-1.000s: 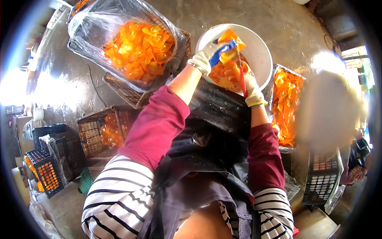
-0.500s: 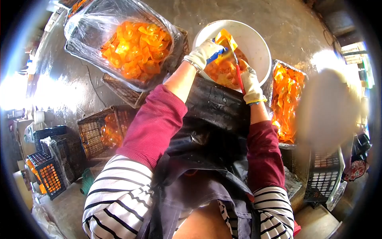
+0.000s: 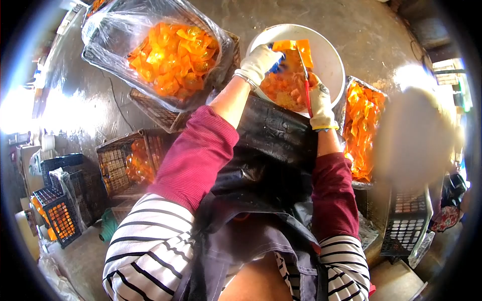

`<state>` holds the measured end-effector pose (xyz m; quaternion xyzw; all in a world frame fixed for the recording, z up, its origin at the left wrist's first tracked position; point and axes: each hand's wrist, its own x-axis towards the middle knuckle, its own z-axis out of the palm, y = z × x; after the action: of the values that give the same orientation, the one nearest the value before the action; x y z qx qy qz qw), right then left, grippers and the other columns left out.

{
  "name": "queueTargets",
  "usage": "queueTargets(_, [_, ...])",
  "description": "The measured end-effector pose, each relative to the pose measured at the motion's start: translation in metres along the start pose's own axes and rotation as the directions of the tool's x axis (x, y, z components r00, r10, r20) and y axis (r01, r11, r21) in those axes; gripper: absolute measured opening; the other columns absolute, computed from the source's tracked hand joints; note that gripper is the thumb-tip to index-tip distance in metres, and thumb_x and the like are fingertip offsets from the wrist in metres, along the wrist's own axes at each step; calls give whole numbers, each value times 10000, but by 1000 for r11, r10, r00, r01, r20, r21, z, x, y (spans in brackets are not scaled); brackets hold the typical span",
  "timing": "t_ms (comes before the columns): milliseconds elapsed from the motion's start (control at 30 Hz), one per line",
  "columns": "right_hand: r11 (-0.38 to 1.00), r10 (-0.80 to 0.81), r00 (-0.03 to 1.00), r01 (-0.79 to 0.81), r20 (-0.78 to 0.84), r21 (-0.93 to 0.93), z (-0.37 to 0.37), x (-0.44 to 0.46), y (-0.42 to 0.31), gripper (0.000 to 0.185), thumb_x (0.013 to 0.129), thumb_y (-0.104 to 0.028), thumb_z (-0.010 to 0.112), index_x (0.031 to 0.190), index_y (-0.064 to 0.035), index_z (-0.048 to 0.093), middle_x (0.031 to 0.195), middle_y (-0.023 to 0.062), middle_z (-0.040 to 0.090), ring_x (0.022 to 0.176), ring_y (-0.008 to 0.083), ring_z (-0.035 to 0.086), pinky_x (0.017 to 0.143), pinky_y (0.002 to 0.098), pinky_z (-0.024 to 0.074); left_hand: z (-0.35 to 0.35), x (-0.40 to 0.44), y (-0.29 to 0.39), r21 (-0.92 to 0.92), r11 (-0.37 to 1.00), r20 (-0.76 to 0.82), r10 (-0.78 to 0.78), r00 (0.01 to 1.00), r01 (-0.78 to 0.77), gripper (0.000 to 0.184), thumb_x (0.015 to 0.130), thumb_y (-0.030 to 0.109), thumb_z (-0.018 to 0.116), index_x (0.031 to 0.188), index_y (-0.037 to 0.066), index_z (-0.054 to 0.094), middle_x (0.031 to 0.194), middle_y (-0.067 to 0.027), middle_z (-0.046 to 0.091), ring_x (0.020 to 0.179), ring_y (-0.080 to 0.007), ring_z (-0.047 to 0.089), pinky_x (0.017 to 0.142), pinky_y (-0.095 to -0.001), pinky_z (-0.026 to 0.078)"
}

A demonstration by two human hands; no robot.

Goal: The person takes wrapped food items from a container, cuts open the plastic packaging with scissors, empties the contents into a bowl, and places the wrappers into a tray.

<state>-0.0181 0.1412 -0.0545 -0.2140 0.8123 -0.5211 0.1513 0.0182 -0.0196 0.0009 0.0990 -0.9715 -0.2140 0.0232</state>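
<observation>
Over the white bucket (image 3: 335, 70), my left hand (image 3: 260, 62), in a pale glove with blue fingertips, is closed on the edge of an orange plastic packet (image 3: 304, 49). My right hand (image 3: 320, 104), also gloved, grips a red-handled tool (image 3: 307, 93), whose thin metal blade lies against the packet; whether it is a knife or scissors I cannot tell. Below both hands, orange-pink wet contents (image 3: 281, 90) lie in the bucket. A black apron (image 3: 276, 130) reaches up to the bucket's near rim.
A plastic-lined crate (image 3: 108, 62) of orange packets stands upper left. Right of the bucket is a tray (image 3: 360, 131) of flattened orange film. Crates (image 3: 113, 168) (image 3: 56, 213) (image 3: 405, 223) stand lower on both sides. A pale blurred object (image 3: 419, 138) covers part of the right side.
The orange packet has turned from slanted to nearly level and spread over the bucket. My left hand has shifted slightly up, and the red-handled tool now stands more upright.
</observation>
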Motion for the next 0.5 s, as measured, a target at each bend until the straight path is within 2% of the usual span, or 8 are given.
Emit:
queueTargets(67, [998,-34,999,33,-16,-51,1,0,2,231,692,-107,457,897,-4,427,695,53,500,516,93,462,457,187,363,-9,0,0,-81,997,-75,-8,997,2,301,673,193,453,911,9,426,838,-124,491,658,-183,511,624,-236,405])
queueTargets(167, [964,-188,981,173,-56,-201,4,5,15,231,698,-111,449,898,2,424,702,60,501,508,93,463,458,191,364,-4,-4,1,-459,887,-230,-72,971,-42,243,647,166,435,858,50,465,870,-125,470,771,-226,465,672,-277,378])
queueTargets(233, [918,-298,952,267,-66,-292,4,9,22,231,702,-114,444,898,6,422,706,65,501,502,94,464,458,193,364,-7,-10,10,-556,830,-175,-164,971,40,225,633,149,428,835,66,482,875,-125,463,821,-250,442,690,-301,367])
queueTargets(267, [902,-326,944,293,-56,-319,3,9,23,231,705,-115,441,899,8,421,709,67,501,500,94,464,458,194,365,-17,-13,19,-583,792,-61,-262,963,179,229,632,151,432,839,64,480,878,-124,461,821,-253,441,689,-300,367])
queueTargets(333, [885,-348,937,317,-31,-341,2,7,19,231,709,-118,436,899,12,419,713,72,502,494,95,465,458,197,365,-19,-13,21,-472,850,-100,-313,944,232,244,644,175,444,857,58,475,853,-119,478,794,-242,456,678,-287,372])
queueTargets(400, [974,37,997,-19,75,-227,0,-1,-18,230,704,-132,449,889,2,426,663,74,509,479,97,462,444,191,357,-31,-16,33,-439,838,-124,-413,902,324,273,654,210,466,872,45,469,821,-111,500,750,-221,481,662,-266,384])
queueTargets(433, [963,226,964,-199,141,-184,-1,-4,-30,230,701,-139,455,884,-2,430,638,75,513,471,98,461,437,188,352,-36,-17,39,-463,800,-125,-486,865,382,297,658,233,482,879,35,466,801,-105,513,719,-204,499,651,-251,393])
queueTargets(500, [927,198,955,-255,219,276,6,2,0,225,699,-164,461,867,-15,440,576,70,509,437,96,456,407,179,342,-18,-9,22,-625,735,-156,-445,882,261,317,652,235,498,880,18,461,846,-122,494,757,-205,486,649,-245,392])
